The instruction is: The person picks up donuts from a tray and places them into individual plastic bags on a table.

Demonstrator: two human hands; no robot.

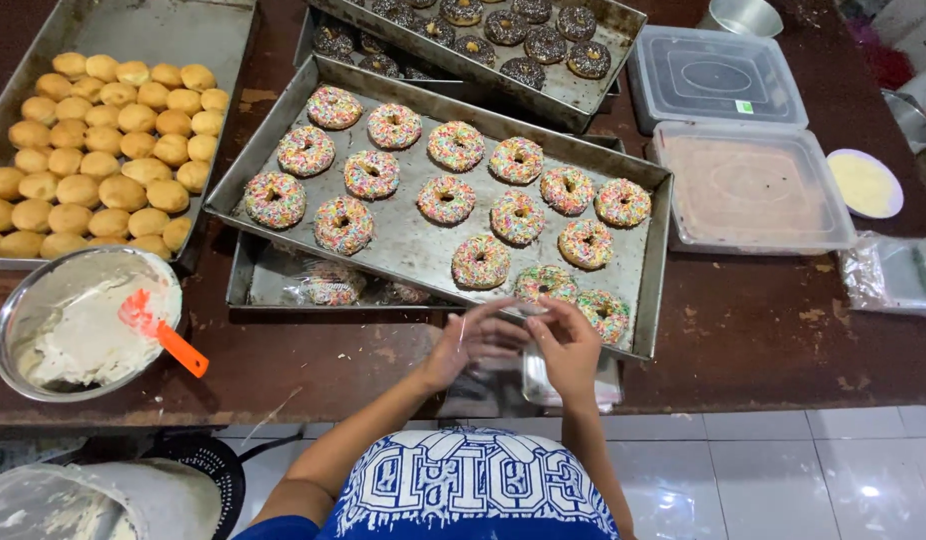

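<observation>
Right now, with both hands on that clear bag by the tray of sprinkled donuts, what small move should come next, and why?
Probably pull the bag's mouth open. The left hand and right hand both pinch the clear bag at the table edge, and it looks flat, with nothing in it that I can see. The nearest donut lies just beyond the right hand on the tray, so an open bag could take it.

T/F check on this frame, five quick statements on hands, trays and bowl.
1. Both hands, left hand and right hand, handle a clear plastic bag. True.
2. The sprinkled doughnuts sit in a wicker basket. False: on a metal tray.
3. The orange spatula rests in the metal bowl. True.
4. The plain round buns lie to the right of the doughnuts. False: to the left.
5. The chocolate doughnuts are nearest the hands. False: farthest back.
</observation>
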